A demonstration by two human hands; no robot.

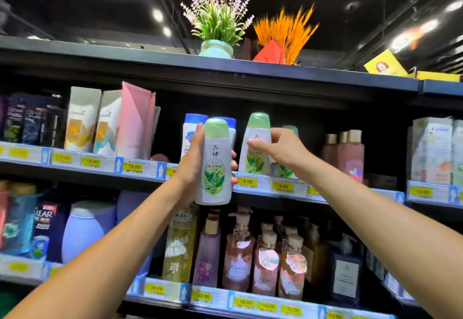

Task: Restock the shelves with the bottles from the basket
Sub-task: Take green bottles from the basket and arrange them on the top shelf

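A: Where is the bottle you are restocking?

B: You have a white bottle with a green cap [216, 162] in your left hand [194, 166], upright, raised in front of the middle shelf [140, 168] and clear of it. Your thumb runs up its left side and your fingertips wrap round its right edge, so that hand is closed firmly around it.

A: And your right hand?

B: Your right hand [280, 147] is on a second green-capped bottle [256, 143] that stands at the front of the same shelf, just right of the one you hold. Your thumb lies across its front and your fingers curl behind it, so the grip looks closed on it, though the fingers themselves are hidden. It leans slightly to the right. A third one [286, 168] stands behind your wrist, mostly covered.

A: What surrounds them?

B: Behind the held bottle stand two white bottles with blue caps [193, 128]. Yellow price tags reading 9.90 [247, 181] sit on the shelf edge below the green-capped ones. Further right are pinkish bottles with gold caps [350, 153]; to the left, a pink carton [135, 121]. The lower shelf [215, 301] carries pump bottles [238, 251]. On top stand a potted plant with pale pink flowers [216, 28] and an orange spray [288, 30].
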